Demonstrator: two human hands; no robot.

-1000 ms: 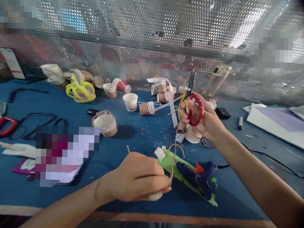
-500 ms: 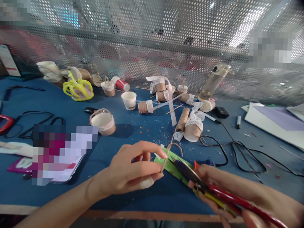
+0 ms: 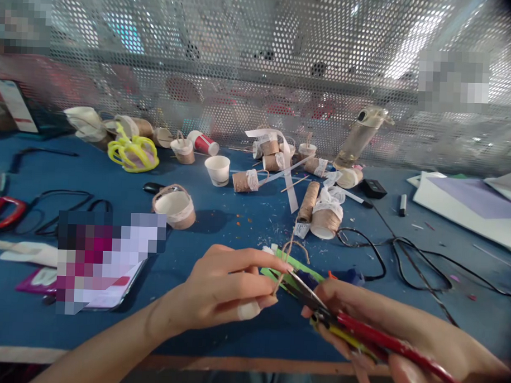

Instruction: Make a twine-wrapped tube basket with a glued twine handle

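Note:
Near the front middle of the table, my left hand [image 3: 231, 285] pinches a strand of brown jute twine [image 3: 290, 247] between thumb and fingers. The strand runs back toward a roll of twine [image 3: 309, 202]. My right hand [image 3: 360, 307] grips scissors with red handles [image 3: 384, 335] and some yellow near the pivot. Their parted blades [image 3: 304, 291] reach the twine right beside my left fingertips. A green strip [image 3: 307, 267] lies on the table beneath the blades. Beside the roll, a twine-wrapped cup with white lace [image 3: 325, 216] lies tipped over.
A twine-wrapped cup with a handle [image 3: 175, 206] and a plain white paper cup [image 3: 217, 170] stand mid-table. Several small wrapped cups lie behind. A phone [image 3: 127, 276] is at the left, black cable [image 3: 420, 264] and paper sheets [image 3: 468, 204] at the right. Perforated metal [image 3: 243, 62] walls the back.
My right hand has moved the scissors slightly left, bringing the blades up to the twine. My left hand keeps its pinch, with its index fingertip shifted a little right.

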